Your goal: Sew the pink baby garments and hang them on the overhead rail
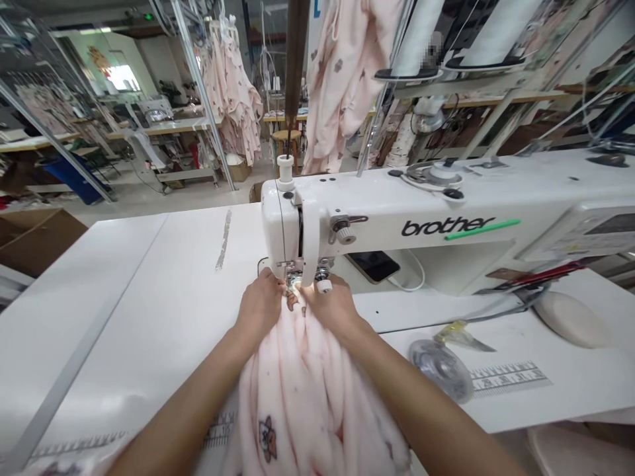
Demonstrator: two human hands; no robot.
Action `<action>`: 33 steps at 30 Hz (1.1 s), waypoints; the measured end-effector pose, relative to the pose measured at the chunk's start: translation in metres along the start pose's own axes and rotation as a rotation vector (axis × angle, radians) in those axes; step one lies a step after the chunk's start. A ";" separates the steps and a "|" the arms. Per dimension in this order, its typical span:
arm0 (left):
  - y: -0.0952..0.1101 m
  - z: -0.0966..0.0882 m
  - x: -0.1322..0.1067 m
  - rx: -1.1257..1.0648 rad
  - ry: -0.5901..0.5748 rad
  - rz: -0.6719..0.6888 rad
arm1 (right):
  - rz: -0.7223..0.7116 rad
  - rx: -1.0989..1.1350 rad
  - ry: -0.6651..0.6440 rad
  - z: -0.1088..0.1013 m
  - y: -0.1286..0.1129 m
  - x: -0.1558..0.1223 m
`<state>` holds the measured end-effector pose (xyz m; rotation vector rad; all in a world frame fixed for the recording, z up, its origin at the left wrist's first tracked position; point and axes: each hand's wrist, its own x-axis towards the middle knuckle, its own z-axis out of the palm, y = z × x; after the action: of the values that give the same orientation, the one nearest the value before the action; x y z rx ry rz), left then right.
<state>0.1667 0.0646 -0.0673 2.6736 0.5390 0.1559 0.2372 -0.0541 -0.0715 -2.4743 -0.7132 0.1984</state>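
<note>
A pink fleece fabric (302,383) with small bear prints runs from my lap up to the needle of a white Brother sewing machine (397,218). My left hand (258,304) grips the fabric's edge just left of the presser foot (294,283), fingers closed on it. Pressed on the fabric right of the foot is my right hand (331,305), its fingers curled round the cloth. Both hands nearly touch under the machine head.
A white worktable (149,291) stretches left. A phone (373,266) lies under the machine arm. A clear plastic dish (441,367) and a printed ruler (506,378) sit at the right. Pink garments (342,73) hang behind, among racks and other benches.
</note>
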 end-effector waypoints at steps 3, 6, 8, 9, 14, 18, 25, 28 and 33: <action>-0.001 0.002 0.001 -0.003 0.013 -0.002 | 0.010 -0.018 0.011 0.001 0.000 0.001; -0.001 0.003 0.003 -0.006 0.035 -0.006 | 0.013 -0.034 0.025 0.002 0.000 0.002; -0.001 0.003 0.003 -0.013 0.050 -0.015 | 0.004 -0.044 0.034 0.004 0.000 0.003; -0.002 0.002 0.003 -0.023 0.057 -0.017 | 0.000 -0.050 0.037 0.006 0.001 0.003; -0.003 -0.013 0.003 -0.156 -0.052 0.085 | -0.005 -0.082 0.036 0.010 0.004 0.004; -0.004 -0.017 0.006 -0.199 -0.072 0.052 | -0.003 -0.085 0.038 0.006 0.003 0.003; -0.005 -0.009 0.007 -0.184 0.020 -0.026 | 0.011 -0.069 0.043 0.006 -0.001 0.003; -0.004 -0.010 0.006 -0.196 0.025 -0.006 | 0.004 -0.036 0.047 0.005 0.000 0.002; -0.008 -0.010 0.005 -0.238 0.032 0.027 | -0.153 0.096 -0.003 -0.007 0.009 -0.004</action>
<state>0.1670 0.0768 -0.0613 2.4511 0.4630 0.2541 0.2398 -0.0661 -0.0707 -2.3179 -0.8693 0.1743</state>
